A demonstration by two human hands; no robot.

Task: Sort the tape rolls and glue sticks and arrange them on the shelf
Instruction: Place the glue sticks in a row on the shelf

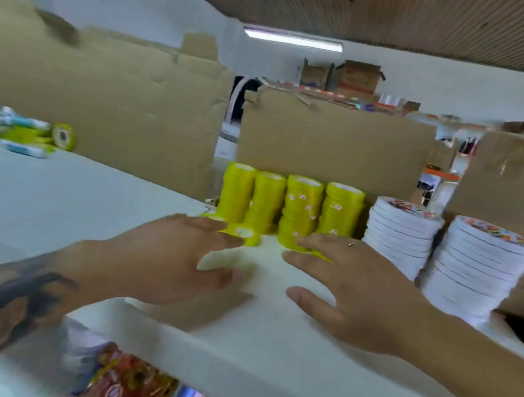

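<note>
head view: your left hand (pixel 172 259) and right hand (pixel 353 285) lay flat, fingers spread, holding nothing, before yellow tape stacks (pixel 289 209) near the shelf (pixel 262 363) back edge.

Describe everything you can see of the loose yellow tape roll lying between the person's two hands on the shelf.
The loose yellow tape roll is small, with glossy yellow-green tape wound round a white core. It lies on the white shelf, slightly tilted, its core opening facing up toward the camera. It sits just in front of the four yellow tape stacks. The left hand reaches it with straight fingers; whether the fingertips touch it is blurred. The right hand lies apart from it.
</note>
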